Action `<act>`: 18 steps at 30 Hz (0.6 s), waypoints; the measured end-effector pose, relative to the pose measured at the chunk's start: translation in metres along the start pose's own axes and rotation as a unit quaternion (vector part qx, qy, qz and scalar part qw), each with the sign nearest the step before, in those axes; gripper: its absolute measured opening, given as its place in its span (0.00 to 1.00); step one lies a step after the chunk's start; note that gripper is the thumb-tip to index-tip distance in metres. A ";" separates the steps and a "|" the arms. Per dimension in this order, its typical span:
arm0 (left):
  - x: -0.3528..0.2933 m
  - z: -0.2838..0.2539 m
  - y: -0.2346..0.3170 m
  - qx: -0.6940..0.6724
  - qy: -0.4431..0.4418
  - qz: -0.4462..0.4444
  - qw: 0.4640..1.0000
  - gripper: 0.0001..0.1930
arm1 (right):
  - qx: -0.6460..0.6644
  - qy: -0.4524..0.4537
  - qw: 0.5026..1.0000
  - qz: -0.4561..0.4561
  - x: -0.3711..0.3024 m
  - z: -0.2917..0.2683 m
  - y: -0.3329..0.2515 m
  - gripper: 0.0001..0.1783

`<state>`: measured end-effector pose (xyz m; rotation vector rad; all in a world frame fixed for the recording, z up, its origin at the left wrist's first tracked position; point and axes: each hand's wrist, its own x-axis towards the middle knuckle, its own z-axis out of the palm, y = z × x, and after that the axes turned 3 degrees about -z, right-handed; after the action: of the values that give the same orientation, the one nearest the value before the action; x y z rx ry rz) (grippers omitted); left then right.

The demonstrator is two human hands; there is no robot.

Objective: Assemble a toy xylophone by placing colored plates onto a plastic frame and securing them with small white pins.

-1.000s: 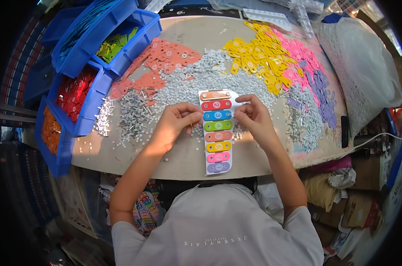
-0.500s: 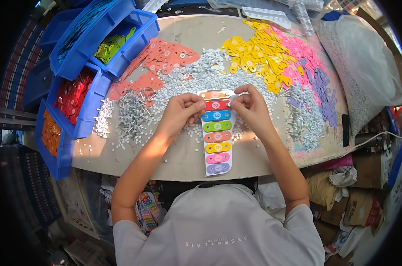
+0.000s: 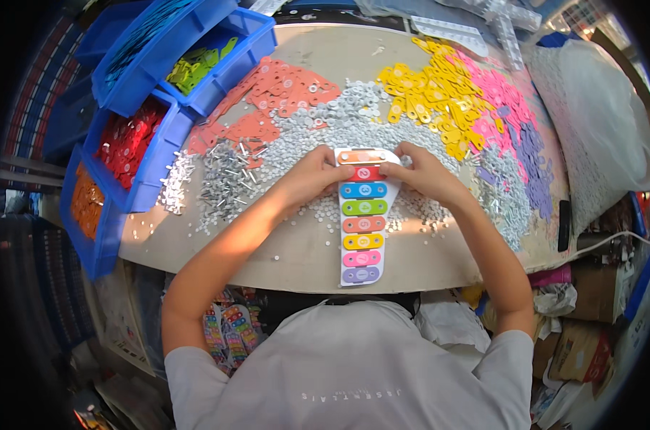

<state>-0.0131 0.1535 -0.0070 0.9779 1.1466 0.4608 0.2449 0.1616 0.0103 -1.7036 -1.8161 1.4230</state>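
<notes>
One card [image 3: 394, 188] with eight bars [image 3: 364, 224], at the table [image 3: 296, 265] front, left hand [image 3: 309, 175] pinching its left edge, thumb on top, right hand [image 3: 431, 175] likewise pinching its right, four filled bins [image 3: 163, 161]

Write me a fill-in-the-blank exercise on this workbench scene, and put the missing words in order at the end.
The left hand and the right hand each have a thumb at one end of the ____ strip.
The bottom strip on the white card is ____.
Pieces coloured ____ lie between the yellow pieces and the purple pieces.
The red pieces sit in a ____ bin.

Missing words: red; purple; pink; blue.
</notes>
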 end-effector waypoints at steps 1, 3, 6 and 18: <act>0.007 0.000 -0.008 0.005 -0.002 0.021 1.000 0.18 | 0.011 -0.016 1.000 0.006 -0.001 -0.003 -0.004 0.30; 0.013 0.003 -0.008 0.007 -0.001 0.030 1.000 0.17 | 0.012 -0.028 0.999 0.010 -0.002 -0.004 -0.006 0.27; 0.012 0.004 0.001 0.046 -0.003 0.013 0.999 0.16 | 0.025 -0.029 0.999 0.004 -0.001 -0.004 0.001 0.23; -0.016 -0.040 0.007 0.231 0.196 0.179 0.936 0.14 | 0.070 0.126 0.988 -0.060 -0.040 0.017 0.010 0.18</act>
<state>-0.0540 0.1613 0.0044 1.5702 1.4796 0.7189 0.2488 0.1170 0.0111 -1.5935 -1.6146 1.1961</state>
